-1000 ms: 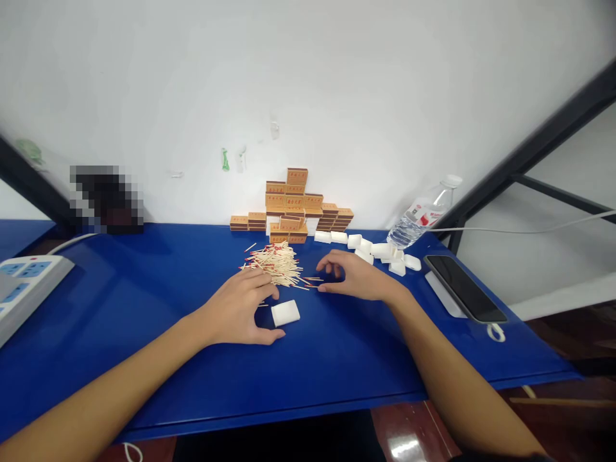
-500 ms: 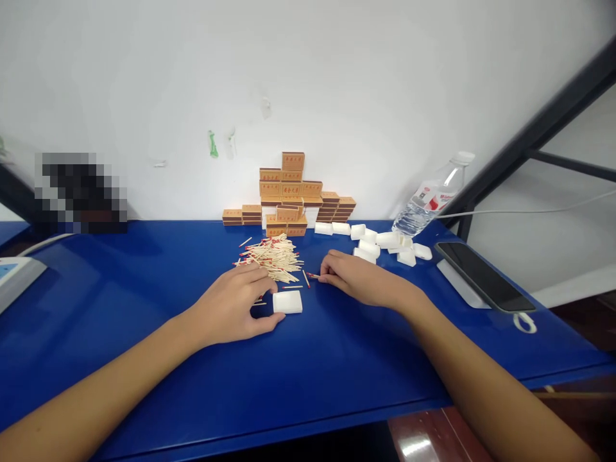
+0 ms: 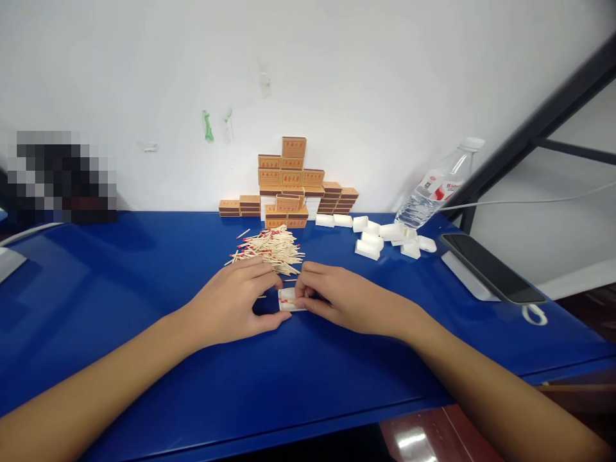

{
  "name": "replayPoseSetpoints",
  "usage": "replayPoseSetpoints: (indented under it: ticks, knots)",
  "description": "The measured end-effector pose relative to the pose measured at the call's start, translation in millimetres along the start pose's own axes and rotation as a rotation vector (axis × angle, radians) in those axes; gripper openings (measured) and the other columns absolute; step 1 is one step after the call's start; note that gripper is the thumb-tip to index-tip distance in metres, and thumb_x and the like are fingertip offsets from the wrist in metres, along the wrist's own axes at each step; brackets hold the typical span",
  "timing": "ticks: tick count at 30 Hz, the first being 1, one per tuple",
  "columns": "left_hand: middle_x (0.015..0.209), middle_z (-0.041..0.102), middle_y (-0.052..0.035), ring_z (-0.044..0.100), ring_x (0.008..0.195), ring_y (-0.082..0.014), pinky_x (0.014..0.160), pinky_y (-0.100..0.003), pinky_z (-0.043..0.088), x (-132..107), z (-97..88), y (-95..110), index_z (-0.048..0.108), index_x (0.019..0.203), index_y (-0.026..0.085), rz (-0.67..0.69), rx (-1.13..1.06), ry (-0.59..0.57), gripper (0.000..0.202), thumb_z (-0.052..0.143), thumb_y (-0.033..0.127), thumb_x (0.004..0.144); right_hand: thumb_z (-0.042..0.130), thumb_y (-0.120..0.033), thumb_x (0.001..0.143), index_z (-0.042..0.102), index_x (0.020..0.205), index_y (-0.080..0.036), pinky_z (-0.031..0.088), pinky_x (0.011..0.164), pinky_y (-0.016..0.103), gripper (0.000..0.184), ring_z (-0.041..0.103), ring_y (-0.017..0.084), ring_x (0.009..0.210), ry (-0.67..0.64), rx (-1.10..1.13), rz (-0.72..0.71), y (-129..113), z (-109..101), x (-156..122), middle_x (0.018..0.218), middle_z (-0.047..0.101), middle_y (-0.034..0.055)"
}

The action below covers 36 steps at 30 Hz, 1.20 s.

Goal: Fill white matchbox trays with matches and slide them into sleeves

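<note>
A small white matchbox tray [image 3: 285, 307] lies on the blue table, gripped at its left end between the thumb and fingers of my left hand [image 3: 240, 296]. My right hand [image 3: 337, 296] is over the tray's right part, its fingers pinching red-tipped matches [image 3: 289, 300] inside the tray. How many matches it holds cannot be made out. Just behind both hands spreads a heap of loose matches [image 3: 276, 247]. A single match [image 3: 290, 280] lies in front of the heap, partly covered by my right hand.
Stacked orange matchboxes [image 3: 292, 178] stand against the wall. Several white trays [image 3: 370, 239] lie behind my right hand. Farther right are a tilted water bottle [image 3: 433, 186] and a phone [image 3: 493, 266] on a white stand. A pixelated dark object [image 3: 67, 183] sits at the far left.
My right hand has moved left with its matches, from beside the heap to the white tray. My left hand keeps its hold on the tray. The camera view has shifted slightly.
</note>
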<state>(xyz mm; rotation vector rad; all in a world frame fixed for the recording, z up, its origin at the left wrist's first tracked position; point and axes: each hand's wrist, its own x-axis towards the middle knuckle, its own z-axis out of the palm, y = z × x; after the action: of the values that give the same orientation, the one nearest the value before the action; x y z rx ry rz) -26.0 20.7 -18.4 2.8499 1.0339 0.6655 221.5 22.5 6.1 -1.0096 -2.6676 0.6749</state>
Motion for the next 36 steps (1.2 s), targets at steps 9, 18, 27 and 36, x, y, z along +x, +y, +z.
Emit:
replayPoseSetpoints:
  ticks: [9,18,27,36]
  knots:
    - [0.088,0.067,-0.0029,0.063,0.085,-0.0209,0.08,-0.037,0.049,1.7,-3.9,3.7,0.067,0.097,0.018,0.077,-0.002,0.024,0.025,0.068,0.043,0.094,0.061,-0.02,0.102,0.067,0.096,-0.017,0.044,0.073,0.029,0.009,0.057,0.015,0.083,0.01,0.01,-0.033,-3.3,-3.5,-1.1,0.098,0.063,0.0037]
    - [0.085,0.066,-0.0012,0.062,0.083,-0.0208,0.07,-0.034,0.048,-1.6,-2.2,5.0,0.067,0.097,0.02,0.025,-0.028,-0.011,0.025,0.074,0.042,0.088,0.062,-0.021,0.101,0.071,0.092,-0.018,0.039,0.066,0.027,0.013,0.052,0.012,0.07,0.221,0.005,-0.052,14.2,-9.3,4.2,0.08,0.057,-0.0008]
    - [0.107,0.074,-0.0066,0.067,0.099,-0.0219,0.092,-0.038,0.054,3.5,-8.0,2.0,0.064,0.116,0.015,0.198,0.035,0.244,0.025,0.07,0.024,0.093,0.063,-0.019,0.099,0.069,0.101,-0.02,0.044,0.071,0.029,0.007,0.058,0.016,0.081,0.303,-0.112,0.085,44.3,-2.9,9.2,0.091,0.062,0.0023]
    - [0.111,0.075,-0.0067,0.068,0.103,-0.0212,0.096,-0.039,0.055,3.0,-4.8,-3.1,0.064,0.127,0.017,0.153,-0.035,0.328,0.037,0.075,0.026,0.093,0.057,-0.015,0.101,0.065,0.101,-0.021,0.047,0.081,0.033,0.009,0.059,0.019,0.089,0.171,-0.074,0.07,55.7,-8.0,7.9,0.104,0.057,0.005]
